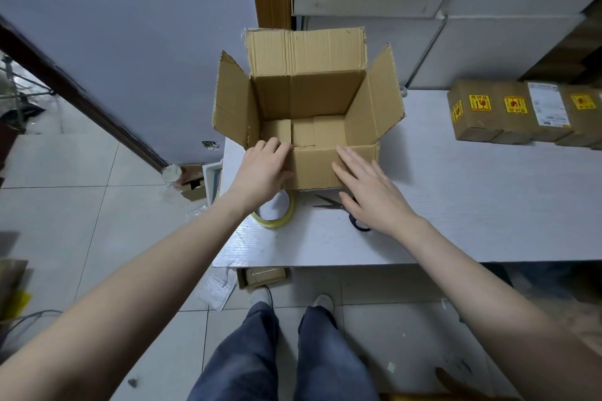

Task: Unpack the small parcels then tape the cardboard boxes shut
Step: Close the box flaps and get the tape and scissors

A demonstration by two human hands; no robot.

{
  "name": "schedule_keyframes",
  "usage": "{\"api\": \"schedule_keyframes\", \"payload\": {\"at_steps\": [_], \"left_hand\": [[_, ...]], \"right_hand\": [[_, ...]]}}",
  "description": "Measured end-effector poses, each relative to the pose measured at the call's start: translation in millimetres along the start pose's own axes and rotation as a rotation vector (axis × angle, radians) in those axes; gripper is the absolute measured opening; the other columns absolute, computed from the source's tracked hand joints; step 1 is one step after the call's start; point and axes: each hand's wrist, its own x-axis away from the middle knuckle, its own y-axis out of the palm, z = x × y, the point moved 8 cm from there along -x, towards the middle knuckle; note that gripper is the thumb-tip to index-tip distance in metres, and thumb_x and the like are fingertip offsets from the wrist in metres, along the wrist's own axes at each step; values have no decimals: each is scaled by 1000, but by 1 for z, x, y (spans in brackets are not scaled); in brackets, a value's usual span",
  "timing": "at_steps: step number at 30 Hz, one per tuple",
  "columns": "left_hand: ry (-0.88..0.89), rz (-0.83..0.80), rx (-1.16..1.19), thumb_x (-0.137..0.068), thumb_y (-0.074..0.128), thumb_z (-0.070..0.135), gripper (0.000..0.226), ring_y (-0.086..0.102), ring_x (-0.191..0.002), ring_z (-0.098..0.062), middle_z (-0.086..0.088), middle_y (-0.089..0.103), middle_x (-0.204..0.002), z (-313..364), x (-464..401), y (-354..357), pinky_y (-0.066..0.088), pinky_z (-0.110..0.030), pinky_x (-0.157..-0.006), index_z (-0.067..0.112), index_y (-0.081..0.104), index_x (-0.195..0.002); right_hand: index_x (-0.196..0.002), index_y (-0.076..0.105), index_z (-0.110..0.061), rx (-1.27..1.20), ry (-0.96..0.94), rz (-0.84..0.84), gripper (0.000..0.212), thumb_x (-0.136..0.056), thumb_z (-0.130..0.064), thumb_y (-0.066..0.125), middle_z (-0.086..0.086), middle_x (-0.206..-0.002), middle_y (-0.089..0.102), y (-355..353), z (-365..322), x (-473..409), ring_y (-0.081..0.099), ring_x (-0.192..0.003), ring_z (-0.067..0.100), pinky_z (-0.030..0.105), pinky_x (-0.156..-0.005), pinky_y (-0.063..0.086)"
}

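Box: the open cardboard box (306,114) sits at 12 o'clock from me on the white table (456,205), all four flaps up, mouth facing up.
Contents: I see only folded bottom flaps inside; it looks empty.
Handling: my guess is light, stiff corrugated board that creases at the scored folds; best held by the flap edges, not the walls.
Axis: long side seems to run 9 to 3 o'clock; the near flap (322,166) hangs down toward 6.
Left hand: my left hand (264,169) grips the near flap's left corner, fingers curled over its edge.
Right hand: my right hand (368,192) lies flat against the same flap, fingers straight, holding nothing.
Tape roll: (277,212) at 7 o'clock of the box, partly under my left wrist.
Scissors: (338,205) at 5 o'clock, partly under my right hand.
Small parcels: (521,114) a row at 3 o'clock, well apart, sealed.
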Motion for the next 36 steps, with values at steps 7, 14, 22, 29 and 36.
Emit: {"api": "schedule_keyframes", "payload": {"at_steps": [7, 14, 22, 29, 36], "left_hand": [[92, -34, 68, -95, 56, 26, 44, 47, -105, -30, -13, 52, -119, -1, -2, -5, 36, -37, -88, 8, 46, -134], [56, 78, 381, -99, 37, 4, 36, 47, -119, -18, -5, 49, -134, -16, 9, -36, 34, -17, -93, 7, 52, -132], [-231, 219, 288, -73, 40, 24, 25, 61, -76, -19, 13, 65, -73, -72, 41, -75, 48, -31, -64, 38, 61, -71], [-300, 69, 288, -90, 56, 44, 88, 20, -144, -21, -7, 16, -159, -82, 24, -63, 26, -39, -114, 12, 3, -153], [-132, 74, 315, -91, 58, 44, 90, 19, -145, -21, 0, 4, -162, -41, 3, -62, 28, -39, -112, 28, -5, -153]], "right_hand": [[-138, 43, -12, -72, -5, 55, 45, -93, -8, 42, -2, -160, 10, -14, 1, -3, 6, -147, 14, 41, -118, 13], [-123, 58, -8, -175, -24, 163, 32, -94, -5, 45, 4, -141, 47, -44, 3, -9, 38, -133, 20, 38, -109, 32], [-85, 60, -12, -5, 206, 326, 16, -87, -28, 60, 2, -87, 56, -66, 34, -2, 52, -89, 26, 37, -77, 37], [-130, 37, -4, -106, 496, 222, 82, -76, -58, 67, 14, -127, 51, -71, 71, -13, 46, -118, 33, 44, -88, 41], [-152, 5, -19, -273, 242, 238, 86, -89, -39, 60, 4, -155, 25, -81, 41, -41, 31, -138, 22, 39, -108, 33]]}}
